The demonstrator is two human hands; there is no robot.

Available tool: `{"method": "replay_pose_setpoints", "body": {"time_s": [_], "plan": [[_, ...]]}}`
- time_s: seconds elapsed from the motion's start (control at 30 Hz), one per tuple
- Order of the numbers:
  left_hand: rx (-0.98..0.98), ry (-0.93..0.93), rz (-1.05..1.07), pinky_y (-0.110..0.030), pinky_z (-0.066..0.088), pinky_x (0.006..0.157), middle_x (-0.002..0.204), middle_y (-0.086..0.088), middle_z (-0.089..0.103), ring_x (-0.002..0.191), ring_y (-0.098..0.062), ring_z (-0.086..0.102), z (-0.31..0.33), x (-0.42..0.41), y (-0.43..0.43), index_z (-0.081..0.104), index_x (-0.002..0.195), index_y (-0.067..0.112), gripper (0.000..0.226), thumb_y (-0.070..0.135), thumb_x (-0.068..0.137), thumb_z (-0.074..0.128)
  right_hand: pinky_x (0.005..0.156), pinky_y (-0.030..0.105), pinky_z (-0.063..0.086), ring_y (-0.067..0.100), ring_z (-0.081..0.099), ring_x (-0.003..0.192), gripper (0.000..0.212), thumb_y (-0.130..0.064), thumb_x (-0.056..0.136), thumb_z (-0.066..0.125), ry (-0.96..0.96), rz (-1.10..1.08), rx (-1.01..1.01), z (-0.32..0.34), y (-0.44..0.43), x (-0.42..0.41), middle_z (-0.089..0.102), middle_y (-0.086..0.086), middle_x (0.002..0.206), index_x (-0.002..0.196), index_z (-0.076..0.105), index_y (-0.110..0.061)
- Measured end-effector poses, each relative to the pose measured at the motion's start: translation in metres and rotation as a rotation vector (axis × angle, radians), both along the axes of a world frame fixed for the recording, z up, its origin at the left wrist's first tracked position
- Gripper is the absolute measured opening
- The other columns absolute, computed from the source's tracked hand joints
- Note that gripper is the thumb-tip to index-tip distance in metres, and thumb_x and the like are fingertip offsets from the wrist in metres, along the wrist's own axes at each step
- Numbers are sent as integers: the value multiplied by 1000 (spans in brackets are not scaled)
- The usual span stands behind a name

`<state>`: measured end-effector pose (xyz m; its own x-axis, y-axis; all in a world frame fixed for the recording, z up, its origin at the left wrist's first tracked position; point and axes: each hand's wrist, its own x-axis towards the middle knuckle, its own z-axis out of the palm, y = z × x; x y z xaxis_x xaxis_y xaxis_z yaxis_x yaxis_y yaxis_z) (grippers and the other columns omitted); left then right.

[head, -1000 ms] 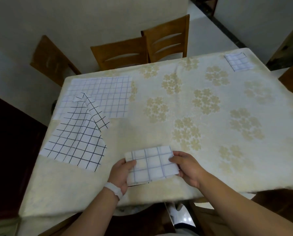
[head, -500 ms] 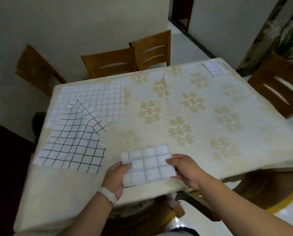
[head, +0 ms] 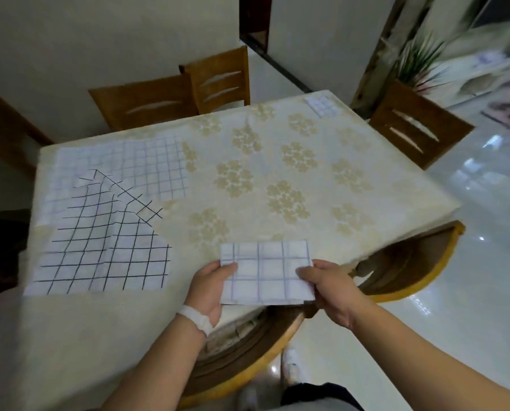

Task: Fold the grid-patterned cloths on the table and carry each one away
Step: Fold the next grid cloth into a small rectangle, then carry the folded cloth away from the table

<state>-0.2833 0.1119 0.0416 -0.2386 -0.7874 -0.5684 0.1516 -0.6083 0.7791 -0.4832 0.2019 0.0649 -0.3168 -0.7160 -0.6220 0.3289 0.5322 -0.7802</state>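
Observation:
A small folded white cloth with a pale blue grid [head: 265, 272] is held at the table's near edge. My left hand [head: 210, 287] grips its left side and my right hand [head: 326, 287] grips its right side, thumbs on top. On the table's left lies an unfolded white cloth with a black grid [head: 99, 247], one corner turned over. Behind it a larger cloth with a faint blue grid [head: 147, 164] lies flat. A small folded grid cloth [head: 322, 105] sits at the far right corner.
The table [head: 277, 179] wears a cream tablecloth with gold flower prints. Wooden chairs stand at the far side [head: 147, 102], at the right [head: 414, 129] and under the near edge [head: 411, 262]. A potted plant [head: 423, 57] and glossy white floor [head: 485, 232] lie to the right.
The folded cloth has been lifted off the table's near edge in both hands. The view has swung to the right, showing more floor and the right-hand chair.

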Motion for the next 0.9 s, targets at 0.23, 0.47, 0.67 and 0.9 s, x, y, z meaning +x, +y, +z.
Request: {"method": "replay_pose_setpoints", "body": {"time_s": [0.23,0.47,0.67,0.9], "plan": [[-50,11,-138,-39,55,74,85,-11,73,76,-27,68,15,-47,23,70,91,6,11,3,88,60,74,53,56,38,68,86,24,-5,88,61,75,-155,-35,9,46,-33,68,29,106,108,62,10],[-86,-43,-305,-35,56,66,86,-12,74,79,-30,69,20,-128,67,70,91,7,10,5,87,62,76,39,58,29,69,92,14,-6,91,58,59,-335,-59,9,123,-87,74,14,100,99,68,-5],[-102,-103,-487,-47,53,78,92,-13,74,85,-33,68,19,-224,135,70,102,9,17,10,87,63,75,37,56,28,68,89,16,-7,90,58,38,-513,-61,3,216,-160,73,16,101,101,69,-4],[-113,-132,-639,-44,56,78,91,-15,73,84,-31,69,22,-352,236,67,97,4,12,5,88,60,64,29,54,23,68,80,16,-4,91,55,22,-672,-92,7,335,-252,73,11,92,99,69,-4]]}}
